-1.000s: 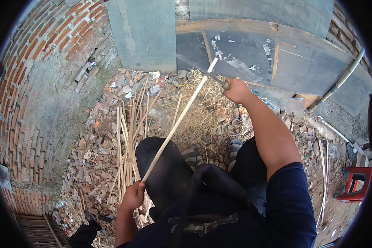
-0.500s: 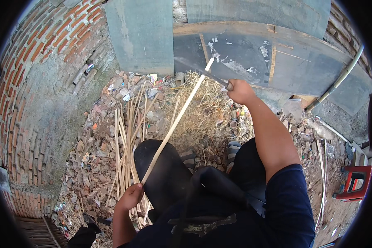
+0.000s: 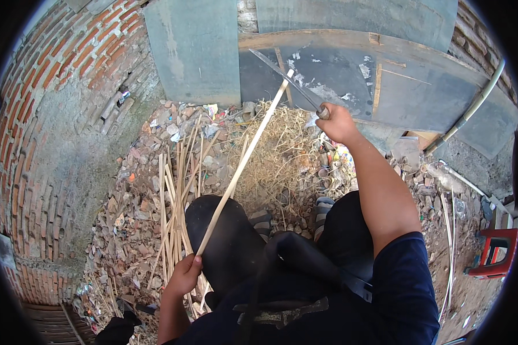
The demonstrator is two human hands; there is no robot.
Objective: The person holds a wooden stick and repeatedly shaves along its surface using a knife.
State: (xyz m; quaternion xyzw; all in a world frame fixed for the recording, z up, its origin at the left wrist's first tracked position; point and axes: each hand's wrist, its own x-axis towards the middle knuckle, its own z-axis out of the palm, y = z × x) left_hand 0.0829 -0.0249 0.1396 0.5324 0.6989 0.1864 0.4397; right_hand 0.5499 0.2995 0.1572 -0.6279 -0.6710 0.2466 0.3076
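Observation:
My left hand [image 3: 185, 274] is closed around the near end of a long pale wooden strip [image 3: 248, 152], perhaps split bamboo. The strip slants up and away to the right, passing over my left knee. In my right hand [image 3: 335, 122] is the handle of a machete [image 3: 305, 94], its long dark blade pointing up and to the left. The blade crosses the strip close to its far end; whether it cuts into the wood I cannot tell. Below the strip's far half lies a heap of thin curled shavings [image 3: 279, 144].
Several similar strips [image 3: 175, 195] lie in a bundle left of my left knee. Stones and litter [image 3: 118, 230] cover the ground. A brick wall [image 3: 34, 172] rises on the left, grey boards [image 3: 193, 52] stand ahead, and a red plastic stool [image 3: 494, 253] is at the far right.
The machete blade, blurred before, is now sharp and has moved up toward the strip's far end. The strip's tip has shifted slightly up and left. My left hand has barely moved.

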